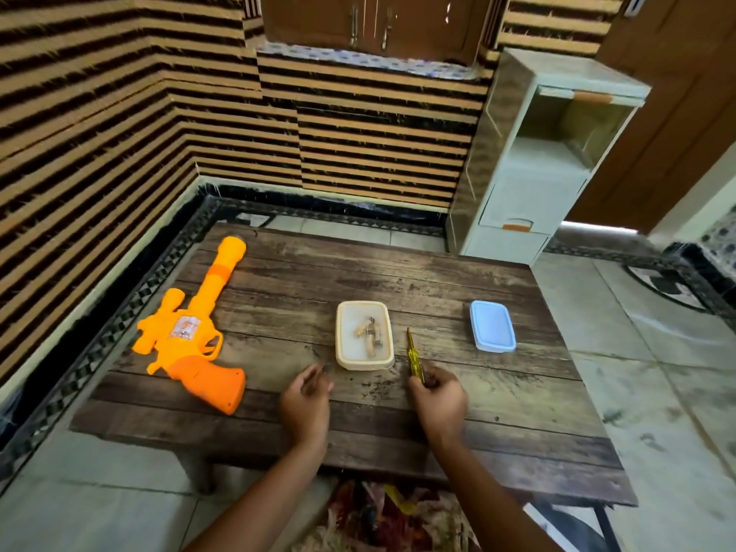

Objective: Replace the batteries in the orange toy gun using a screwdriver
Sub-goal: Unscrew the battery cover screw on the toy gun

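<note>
Orange toy gun (187, 332) lies flat on its side at the 9 o'clock edge of the desk (398, 432), barrel pointing to about 12 o'clock and handle toward 5 o'clock, with neither hand on it. No cover looks removed and no screw is visible from here, so I judge the task barely begun. The right hand (440, 398), at 6 o'clock, has its grip closed round the yellow handle of the screwdriver (414, 356), shaft pointing to 12 o'clock. The left hand (304, 404) hovers beside it, grip loose and wide, holding nothing. A cream tub (342, 360) at the desk's centre holds small pieces (370, 332), too blurred to call batteries. A blue-lidded box (492, 325) sits at 3 o'clock. Left to do: fetch the gun, unscrew its cover, swap the cells and close it.
</note>
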{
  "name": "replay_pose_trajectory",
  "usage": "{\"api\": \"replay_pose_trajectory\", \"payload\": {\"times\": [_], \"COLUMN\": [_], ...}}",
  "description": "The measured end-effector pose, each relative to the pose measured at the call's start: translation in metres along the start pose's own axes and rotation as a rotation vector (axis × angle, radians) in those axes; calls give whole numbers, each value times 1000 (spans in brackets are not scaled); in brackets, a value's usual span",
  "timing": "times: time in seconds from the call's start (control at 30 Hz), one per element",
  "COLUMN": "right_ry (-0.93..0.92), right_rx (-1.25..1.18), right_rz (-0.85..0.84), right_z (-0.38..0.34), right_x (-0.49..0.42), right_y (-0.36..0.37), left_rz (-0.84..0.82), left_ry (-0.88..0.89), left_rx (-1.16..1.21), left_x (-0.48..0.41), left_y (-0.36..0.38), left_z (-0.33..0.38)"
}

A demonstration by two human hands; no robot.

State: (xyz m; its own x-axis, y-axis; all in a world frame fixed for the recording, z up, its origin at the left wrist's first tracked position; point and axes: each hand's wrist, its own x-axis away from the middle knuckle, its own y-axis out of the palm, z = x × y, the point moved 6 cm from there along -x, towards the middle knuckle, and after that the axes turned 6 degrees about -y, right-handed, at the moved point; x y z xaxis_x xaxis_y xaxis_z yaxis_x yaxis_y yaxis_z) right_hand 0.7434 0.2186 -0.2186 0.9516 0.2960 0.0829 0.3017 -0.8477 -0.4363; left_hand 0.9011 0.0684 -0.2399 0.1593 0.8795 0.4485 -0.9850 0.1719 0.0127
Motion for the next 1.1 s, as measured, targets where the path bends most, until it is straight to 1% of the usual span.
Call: {"api": "replay_pose_trajectory", "payload": {"times": [0.17, 0.23, 0.27, 0.37, 0.4, 0.43, 0.47, 0.5, 0.57, 0.63, 0.7, 0.77, 0.87, 0.93, 1.03, 1.1], "right_ry": [-25, -22, 1, 126, 148, 155, 140, 124, 109, 134, 180, 214, 253, 247, 224, 214], "right_rx": [-35, -72, -113, -338, -417, -488, -559, -630, -757, -894, -1069, -1170, -1147, -1132, -1143, -1137], "right_rz": [11, 35, 51, 70, 70, 71, 72, 69, 71, 48, -13, -61, -136, -175, -206, -215], "right_z": [-5, -2, 4, 21, 25, 27, 27, 24, 18, 10, 4, 2, 6, 10, 12, 10], "right_x": [3, 2, 0, -5, -7, -7, -8, -5, -1, 2, 7, 13, 22, 25, 29, 32], "right_y": [-2, -2, -1, 3, 7, 8, 9, 11, 13, 14, 19, 22, 31, 38, 44, 44], "left_rz": [-31, -11, 17, 216, 320, 420, 497, 550, 571, 566, 581, 569, 546, 508, 445, 390], "left_ry": [77, 164, 240, 530, 569, 564, 500, 400, 185, 61, 5, -32, -107, -155, -187, -164], "left_rx": [-60, -95, -123, -295, -327, -334, -331, -322, -266, -233, -253, -282, -302, -271, -158, -52], "left_x": [4, 9, 12, 12, 7, 2, -3, -10, -25, -37, -45, -51, -59, -64, -70, -69], "left_y": [-1, -4, -8, -29, -40, -51, -62, -74, -92, -103, -113, -115, -114, -111, -102, -93], "left_z": [8, 17, 23, 39, 43, 46, 49, 50, 51, 52, 52, 54, 60, 59, 49, 42]}}
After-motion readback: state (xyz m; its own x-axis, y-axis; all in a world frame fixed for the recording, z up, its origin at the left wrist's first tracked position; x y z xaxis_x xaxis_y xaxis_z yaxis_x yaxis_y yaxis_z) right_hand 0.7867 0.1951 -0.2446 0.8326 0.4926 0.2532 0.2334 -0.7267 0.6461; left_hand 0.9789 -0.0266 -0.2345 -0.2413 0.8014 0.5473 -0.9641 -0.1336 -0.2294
